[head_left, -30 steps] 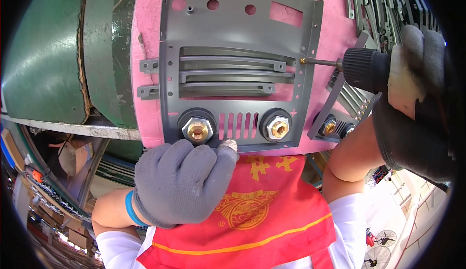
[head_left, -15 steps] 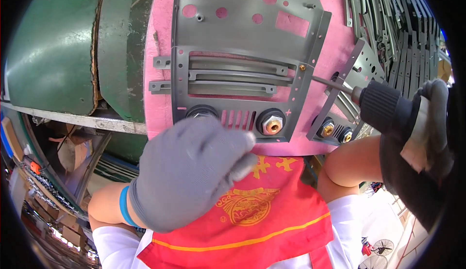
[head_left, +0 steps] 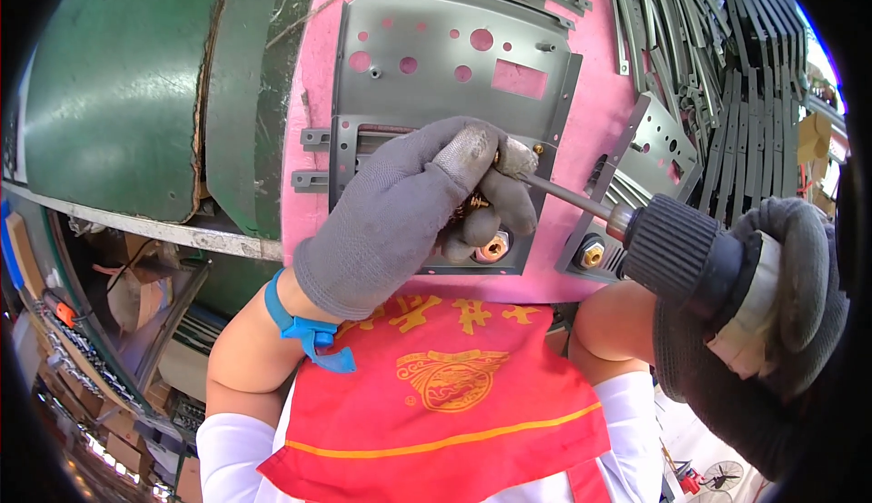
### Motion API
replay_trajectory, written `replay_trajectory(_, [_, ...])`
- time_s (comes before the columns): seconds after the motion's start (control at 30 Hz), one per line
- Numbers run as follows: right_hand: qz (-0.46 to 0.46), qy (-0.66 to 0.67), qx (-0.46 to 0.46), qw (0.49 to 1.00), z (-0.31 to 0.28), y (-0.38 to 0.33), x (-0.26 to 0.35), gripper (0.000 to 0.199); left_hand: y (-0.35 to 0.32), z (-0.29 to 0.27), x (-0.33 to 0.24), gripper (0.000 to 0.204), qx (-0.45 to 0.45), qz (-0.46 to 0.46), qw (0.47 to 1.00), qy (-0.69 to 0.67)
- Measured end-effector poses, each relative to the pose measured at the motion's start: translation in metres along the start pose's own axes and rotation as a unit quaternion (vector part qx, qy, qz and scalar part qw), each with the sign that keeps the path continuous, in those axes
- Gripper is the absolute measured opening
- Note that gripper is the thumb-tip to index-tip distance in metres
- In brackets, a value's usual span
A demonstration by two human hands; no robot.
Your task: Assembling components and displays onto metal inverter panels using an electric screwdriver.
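Note:
My left hand (head_left: 400, 208), in a grey glove, is closed over the lower half of a grey metal panel (head_left: 436, 103). Small brass-coloured screws (head_left: 476, 202) show between its curled fingers. Thumb and forefinger pinch at the tip of a long driver bit (head_left: 577, 197); what sits at the tip is mostly hidden. My right hand (head_left: 772, 312), gloved too, grips the black powered screwdriver (head_left: 681, 244), held nearly level and pointing left. A brass screw (head_left: 538, 149) sits in the panel's right flange. Below my left fingers is a brass fitting (head_left: 493, 248) with a nut.
The panel lies on a pink work surface (head_left: 304, 203). To its right stands a second, similar panel (head_left: 658, 144) with a brass fitting (head_left: 592, 253). Many metal strips (head_left: 754, 140) are piled at the far right. Green sheets (head_left: 118, 94) lie at left.
My left hand has risen from above the red apron to the screwdriver's tip. The bit has left the panel's right flange and moved left to meet my fingers. The view has shifted slightly.

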State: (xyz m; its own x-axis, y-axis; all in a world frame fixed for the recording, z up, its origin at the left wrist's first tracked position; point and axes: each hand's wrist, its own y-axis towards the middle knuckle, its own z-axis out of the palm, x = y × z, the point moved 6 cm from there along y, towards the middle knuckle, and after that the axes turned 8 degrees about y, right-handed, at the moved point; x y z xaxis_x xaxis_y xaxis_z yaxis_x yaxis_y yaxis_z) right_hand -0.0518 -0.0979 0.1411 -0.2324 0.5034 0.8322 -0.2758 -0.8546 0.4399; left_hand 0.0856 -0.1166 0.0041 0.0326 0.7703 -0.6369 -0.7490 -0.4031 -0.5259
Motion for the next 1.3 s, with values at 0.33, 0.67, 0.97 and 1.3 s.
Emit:
replay_trajectory(0.33, [-0.010, -0.010, 0.028, 0.999, 0.006, -0.003, 0.013, 0.010, -0.006, 0.007, 0.003, 0.048, 0.026, -0.060, 0.998, 0.000])
replay_trajectory(0.67, [-0.007, -0.021, 0.049, 0.999, 0.013, -0.004, 0.008, 0.011, -0.034, -0.003, -0.002, 0.041, -0.055, 0.079, 0.992, 0.082])
replay_trajectory(0.97, [0.016, -0.042, 0.059, 0.997, -0.006, 0.000, 0.009, 0.012, -0.077, 0.004, 0.011, 0.019, -0.094, 0.389, 0.487, 0.777])
replay_trajectory(1.3, [0.042, -0.059, 0.067, 0.995, -0.008, -0.004, -0.016, 0.013, -0.084, -0.012, 0.014, 0.020, -0.098, 0.381, 0.489, 0.779])
